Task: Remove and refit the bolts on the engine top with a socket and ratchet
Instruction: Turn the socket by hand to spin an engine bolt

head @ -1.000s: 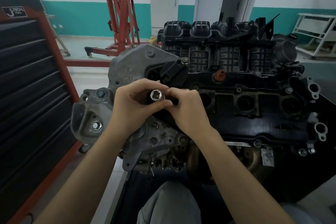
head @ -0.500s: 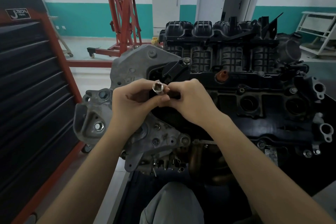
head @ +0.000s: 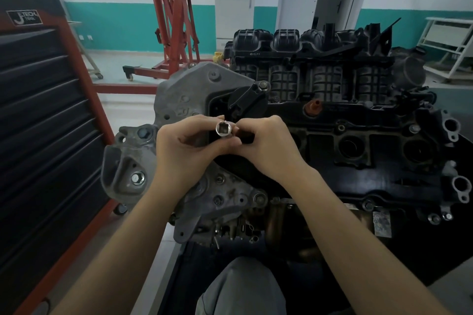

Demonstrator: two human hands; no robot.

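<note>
A chrome socket (head: 224,128) is held in front of the engine, its square drive hole facing me. My left hand (head: 184,151) grips it from the left with curled fingers and thumb. My right hand (head: 268,146) meets it from the right, thumb and fingertips pinching the socket's side. Something dark shows inside that hand's curl; I cannot tell what it is. Behind the hands lies the black engine top cover (head: 332,161) with bolts, such as one (head: 413,128) near its right edge. No ratchet is clearly visible.
A black and red tool cabinet (head: 38,123) stands close on the left. A red engine crane (head: 174,20) stands behind, a white rack (head: 450,46) at far right. The black intake manifold (head: 307,59) rises behind the cover, the grey timing cover (head: 184,94) to its left.
The socket was tilted half a second ago and now faces me squarely again. Both hands stay together at the same spot over the engine's left end.
</note>
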